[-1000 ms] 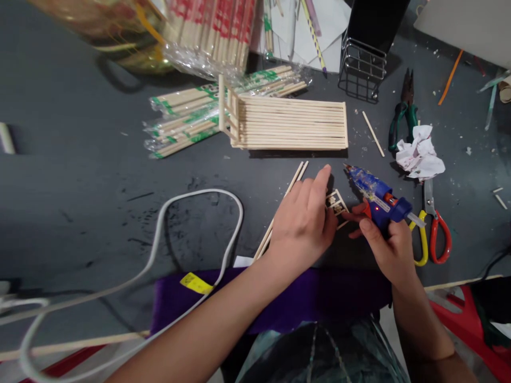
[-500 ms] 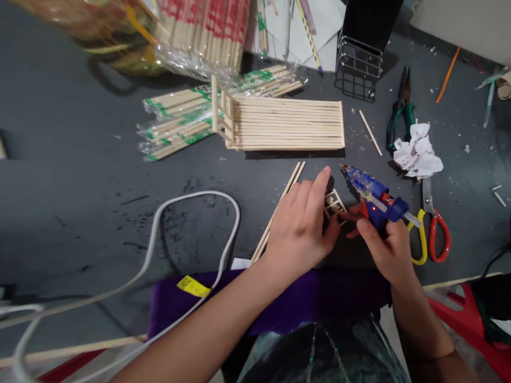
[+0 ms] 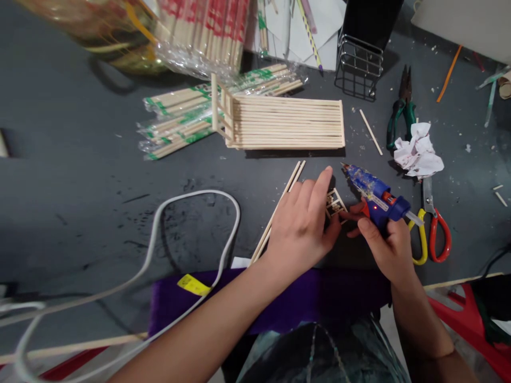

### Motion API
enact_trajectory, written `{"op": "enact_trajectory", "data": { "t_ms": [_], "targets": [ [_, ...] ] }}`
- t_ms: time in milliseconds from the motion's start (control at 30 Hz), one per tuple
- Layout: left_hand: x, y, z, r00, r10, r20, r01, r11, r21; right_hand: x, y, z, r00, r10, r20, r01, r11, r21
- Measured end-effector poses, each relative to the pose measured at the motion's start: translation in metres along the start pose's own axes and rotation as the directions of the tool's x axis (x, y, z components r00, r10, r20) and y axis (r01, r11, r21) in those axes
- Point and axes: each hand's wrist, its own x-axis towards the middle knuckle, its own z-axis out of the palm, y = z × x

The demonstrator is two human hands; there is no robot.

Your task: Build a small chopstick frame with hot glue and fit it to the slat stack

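Observation:
My left hand (image 3: 301, 221) is closed around one side of a small stick frame (image 3: 336, 203), its index finger pointing up. My right hand (image 3: 385, 242) grips a blue glue gun (image 3: 371, 191) with a red light on it, and its nozzle points to the upper left. A fingertip of the right hand lies close to the frame's lower right corner. Partly under my left hand lie two thin sticks (image 3: 265, 236). Above both hands rests a larger slatted stick structure (image 3: 287, 123) with an upright end at its left.
Wrapped chopsticks (image 3: 179, 127) lie behind the structure. Pliers (image 3: 405, 109), crumpled paper (image 3: 419, 151) and scissors (image 3: 428, 213) are at the right. A white cable (image 3: 154, 234) loops at the left. A wire holder (image 3: 359, 64) stands at the back.

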Motion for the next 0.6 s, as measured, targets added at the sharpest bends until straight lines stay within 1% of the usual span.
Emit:
{"op": "enact_trajectory", "data": {
  "t_ms": [100, 233, 300, 500, 600],
  "targets": [
    [-0.0004, 0.0004, 0.0001, 1.0, -0.008, -0.003, 0.008, 1.0, -0.01, -0.0004, 0.0002, -0.0024, 1.0, 0.002, -0.029, -0.002, 1.0, 0.003],
    [-0.0004, 0.0011, 0.0003, 1.0, -0.01, 0.004, 0.01, 1.0, -0.011, 0.0005, 0.0015, -0.0057, 0.994, 0.006, -0.111, -0.01, 0.999, -0.032],
    [-0.0002, 0.0014, 0.0004, 1.0, -0.01, 0.003, 0.01, 1.0, 0.002, 0.0016, 0.0028, -0.0062, 0.992, 0.007, -0.127, -0.012, 0.999, -0.036],
    [0.0008, 0.0015, 0.0004, 1.0, 0.002, -0.001, -0.001, 1.0, 0.03, 0.0041, 0.0061, -0.0047, 0.997, -0.033, -0.066, 0.03, 0.998, -0.046],
    [0.0007, 0.0013, 0.0007, 1.0, 0.007, 0.006, -0.007, 0.999, 0.032, 0.0045, 0.0064, -0.0044, 0.998, -0.033, -0.055, 0.029, 0.997, -0.067]
  ]
}}
